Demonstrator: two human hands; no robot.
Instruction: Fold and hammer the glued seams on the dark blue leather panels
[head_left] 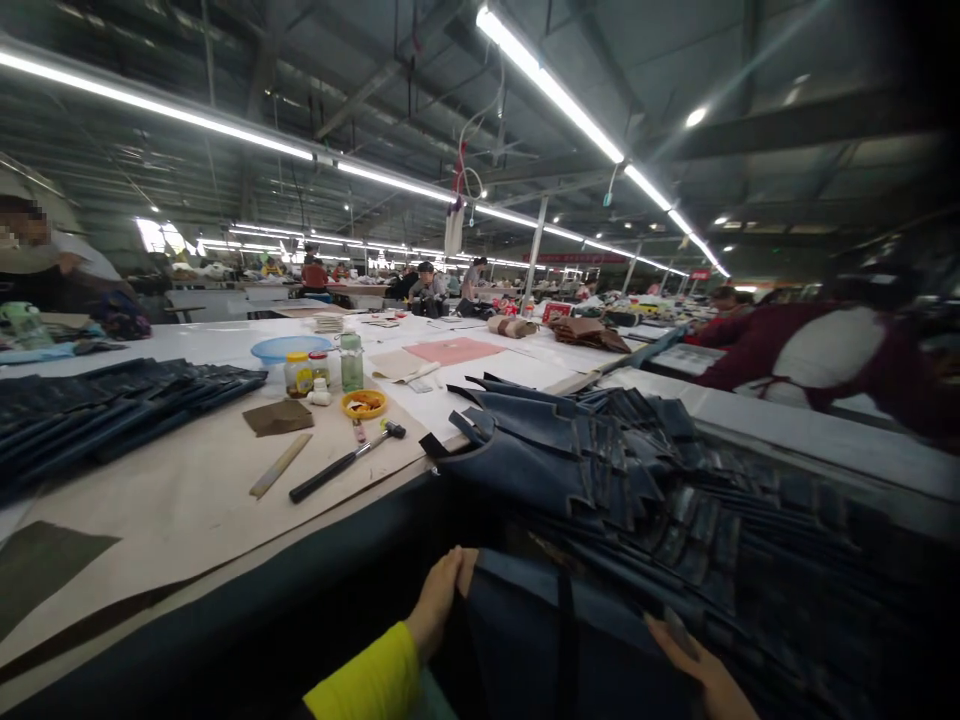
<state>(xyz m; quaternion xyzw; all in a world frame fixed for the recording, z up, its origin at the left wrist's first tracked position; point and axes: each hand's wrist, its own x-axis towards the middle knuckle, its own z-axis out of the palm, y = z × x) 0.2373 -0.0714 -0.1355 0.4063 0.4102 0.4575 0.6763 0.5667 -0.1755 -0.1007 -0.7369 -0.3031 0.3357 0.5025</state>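
Low in the view, in front of the table edge, a dark blue leather-like panel [517, 620] with a black strip across it is held up between my hands. My left hand [437, 600], below a bright yellow sleeve, is closed on its upper left corner, where a tan patch shows. At the panel's right side, my right hand [694, 660] grips the edge; something greyish lies against its fingers, too blurred to name. Just beyond the panel is a big pile of similar dark blue pieces [547, 440], overlapping one another.
On the paper-covered table [187, 510] lie a hammer [345, 462], a ruler-like strip [280, 466], an orange bowl [364, 404], jars [298, 374], and a green bottle [351, 362]. More blue pieces [112, 410] are stacked left. A person in maroon sleeves [885, 350] bends over at right.
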